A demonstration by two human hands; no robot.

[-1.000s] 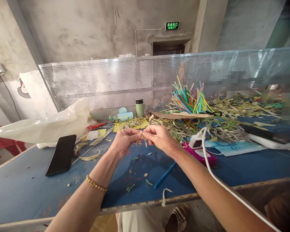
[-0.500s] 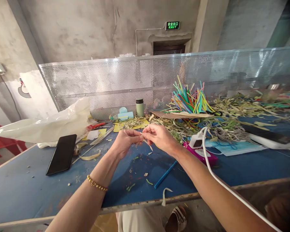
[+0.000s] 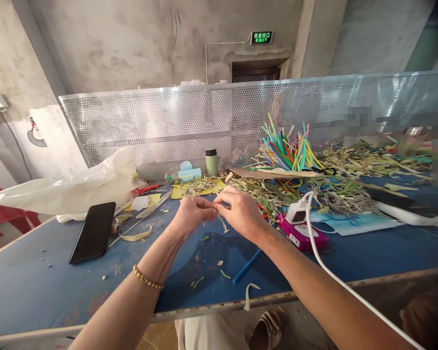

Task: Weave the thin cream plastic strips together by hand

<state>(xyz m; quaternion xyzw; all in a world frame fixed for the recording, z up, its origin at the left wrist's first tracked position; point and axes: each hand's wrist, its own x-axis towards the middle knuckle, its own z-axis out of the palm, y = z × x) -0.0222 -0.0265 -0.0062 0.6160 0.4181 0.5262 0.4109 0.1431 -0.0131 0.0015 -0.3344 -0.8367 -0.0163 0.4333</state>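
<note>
My left hand (image 3: 192, 213) and my right hand (image 3: 238, 210) meet fingertip to fingertip above the middle of the table. Both are closed in a pinch on a thin pale strip (image 3: 224, 224), which looks like dried plant leaf and hangs below the fingers. Where it passes between the fingertips, the strip is hidden. Under my right forearm lies a blue stick (image 3: 246, 267). A curled pale strip (image 3: 250, 292) rests at the table's front edge, and small green and pale scraps are scattered beneath my hands.
A black phone (image 3: 93, 232) and a plastic bag (image 3: 95, 187) lie left. Behind my hands stands a green bottle (image 3: 211, 163). Coloured pipe-cleaner-like stems (image 3: 290, 148) and dried strips (image 3: 372, 163) pile up right. A white cable (image 3: 336, 277) runs from a magenta power strip (image 3: 302, 233) past my right arm.
My right hand has shifted slightly, its fingers curling more closely towards my left. The strip's hanging end now bends differently, in a downward curve. My left hand has hardly moved.
</note>
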